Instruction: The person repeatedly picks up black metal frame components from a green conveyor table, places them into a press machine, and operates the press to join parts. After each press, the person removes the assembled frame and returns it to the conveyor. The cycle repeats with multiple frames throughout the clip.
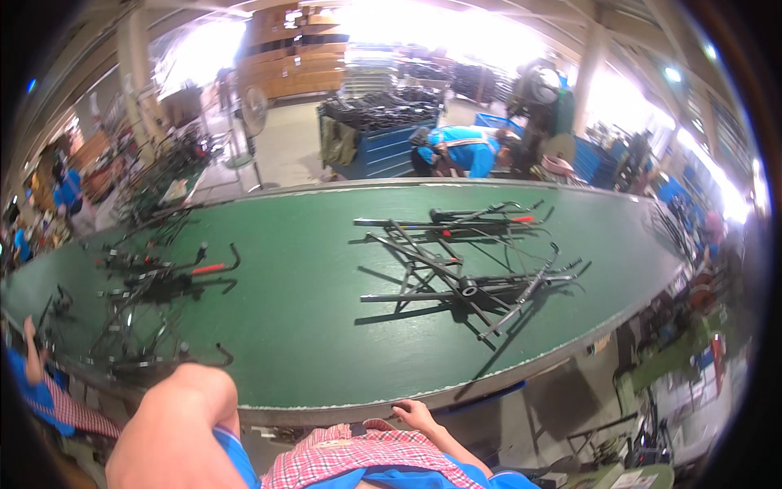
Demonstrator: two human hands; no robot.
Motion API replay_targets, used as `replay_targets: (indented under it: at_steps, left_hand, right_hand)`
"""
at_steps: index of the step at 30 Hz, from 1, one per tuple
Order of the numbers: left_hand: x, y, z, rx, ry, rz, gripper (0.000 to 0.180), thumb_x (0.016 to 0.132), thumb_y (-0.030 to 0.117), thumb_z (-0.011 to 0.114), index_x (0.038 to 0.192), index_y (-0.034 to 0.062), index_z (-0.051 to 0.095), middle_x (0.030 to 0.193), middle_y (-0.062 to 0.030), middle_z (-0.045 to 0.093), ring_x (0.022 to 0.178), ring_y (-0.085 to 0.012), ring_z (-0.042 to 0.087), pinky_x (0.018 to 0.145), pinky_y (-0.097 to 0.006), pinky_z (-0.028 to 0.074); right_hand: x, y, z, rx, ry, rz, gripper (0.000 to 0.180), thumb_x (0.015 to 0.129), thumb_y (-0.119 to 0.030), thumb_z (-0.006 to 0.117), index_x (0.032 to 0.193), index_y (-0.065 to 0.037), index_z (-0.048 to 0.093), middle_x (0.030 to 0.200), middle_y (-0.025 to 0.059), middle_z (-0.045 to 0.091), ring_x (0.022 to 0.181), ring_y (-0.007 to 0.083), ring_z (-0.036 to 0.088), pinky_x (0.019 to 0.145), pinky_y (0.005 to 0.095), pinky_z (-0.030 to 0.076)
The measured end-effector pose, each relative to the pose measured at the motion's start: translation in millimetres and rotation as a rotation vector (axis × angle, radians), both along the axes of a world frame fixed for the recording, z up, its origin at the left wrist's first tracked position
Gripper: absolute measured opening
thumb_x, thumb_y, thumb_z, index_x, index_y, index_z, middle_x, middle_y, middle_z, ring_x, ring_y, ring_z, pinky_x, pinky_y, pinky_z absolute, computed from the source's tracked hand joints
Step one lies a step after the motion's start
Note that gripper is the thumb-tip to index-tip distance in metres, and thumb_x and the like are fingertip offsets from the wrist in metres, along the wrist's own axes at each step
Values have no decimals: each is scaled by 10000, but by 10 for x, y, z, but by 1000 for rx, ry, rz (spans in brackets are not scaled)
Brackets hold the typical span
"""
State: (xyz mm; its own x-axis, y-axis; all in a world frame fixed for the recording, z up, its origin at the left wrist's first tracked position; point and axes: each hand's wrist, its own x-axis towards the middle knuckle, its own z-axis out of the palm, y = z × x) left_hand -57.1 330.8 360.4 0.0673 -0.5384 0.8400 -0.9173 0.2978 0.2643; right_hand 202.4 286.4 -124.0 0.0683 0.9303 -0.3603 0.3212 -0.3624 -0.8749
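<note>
My bare left arm (175, 428) is raised and bent in the lower left, its elbow over the near edge of the long green table (301, 342). My left hand is outside the picture. At the table's near edge rests my right hand (417, 416), fingers loosely bent and apart, with nothing seen held in it. Beyond it on the green surface lie black metal tube frames (456, 281), tangled together, some with red parts. Another group of black bent tubes (155, 281) lies to the left, one with a red sleeve (208, 269).
Across the table a person in blue (468, 147) bends beside a blue bin (383, 151) piled with dark parts. Another worker's arm (32, 359) reaches in at the far left. More tubes (672, 232) lie at the right end. A standing fan (254, 110) and stacked boxes (289, 53) are behind.
</note>
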Motion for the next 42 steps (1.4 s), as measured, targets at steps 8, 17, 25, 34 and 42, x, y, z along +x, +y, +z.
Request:
replay_targets:
  at_steps: [8, 17, 25, 34, 42]
  left_hand:
    - [422, 335, 221, 252, 515, 51, 280, 927, 271, 515, 880, 10, 603, 713, -73, 550, 611, -207, 567, 596, -312, 470]
    - [1251, 744, -161, 457, 678, 17, 467, 838, 291, 668, 1033, -116, 551, 832, -172, 604, 717, -316, 612, 703, -388, 511]
    - [1420, 1018, -605, 325, 948, 307, 506, 761, 182, 735, 1143, -82, 534, 892, -141, 619, 792, -291, 627, 723, -392, 506]
    - [1088, 1333, -446, 427, 386, 1918, 863, 760, 265, 722, 1426, 36, 224, 907, -75, 648, 638, -197, 622, 612, -318, 508]
    - [681, 2355, 81, -185, -20, 2340, 810, 847, 186, 631, 1431, -8, 106, 894, -98, 672, 623, -127, 626, 595, -283, 510]
  right_hand:
    - [-51, 63, 0, 18, -102, -93, 269, 863, -233, 589, 1024, -26, 646, 827, 70, 697, 700, 144, 666, 675, 283, 520]
    - [240, -474, 23, 18, -1, -353, 287, 858, -233, 597, 1057, -30, 640, 844, 82, 690, 714, 140, 649, 665, 289, 515]
    - [751, -710, 63, 167, -77, -663, 194, 827, -135, 584, 949, -3, 656, 716, 77, 665, 617, 122, 640, 585, 274, 517]
    - [1632, -234, 454, 355, -226, -984, 560, 756, -37, 655, 1269, -61, 431, 912, 95, 614, 711, 169, 588, 653, 296, 497]
    - [2324, 578, 979, 541, -985, -695, 905, 641, -53, 704, 1417, -47, 239, 1411, 180, 317, 1296, 360, 294, 1089, 435, 234]
